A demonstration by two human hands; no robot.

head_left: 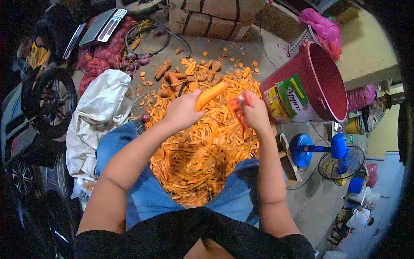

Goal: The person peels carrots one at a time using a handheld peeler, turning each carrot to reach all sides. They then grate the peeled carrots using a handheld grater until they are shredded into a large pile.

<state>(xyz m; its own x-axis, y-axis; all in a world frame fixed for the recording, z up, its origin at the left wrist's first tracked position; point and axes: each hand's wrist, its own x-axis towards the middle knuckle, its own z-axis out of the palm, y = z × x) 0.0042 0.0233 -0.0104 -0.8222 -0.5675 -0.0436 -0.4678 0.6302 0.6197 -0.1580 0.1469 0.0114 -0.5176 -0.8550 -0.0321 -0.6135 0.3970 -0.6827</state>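
My left hand (184, 110) is closed around the thick end of a peeled orange carrot (212, 96), which points up and to the right. To its right, my right hand (258, 114) grips a red peeler (238, 110), blurred by motion and apart from the carrot. Beneath both hands spreads a big heap of orange carrot peelings (202, 151) between my knees. Several unpeeled, brownish carrots (211, 71) lie at the heap's far edge, with cut carrot ends scattered around them.
A large red bucket (286, 71) leans at the right. A white sack (97, 116) and red net bags of onions (105, 54) lie left, near a scale (103, 28). Boxes (211, 19) stand behind; a blue fan (338, 149) sits right. Another person (359, 219) is far right.
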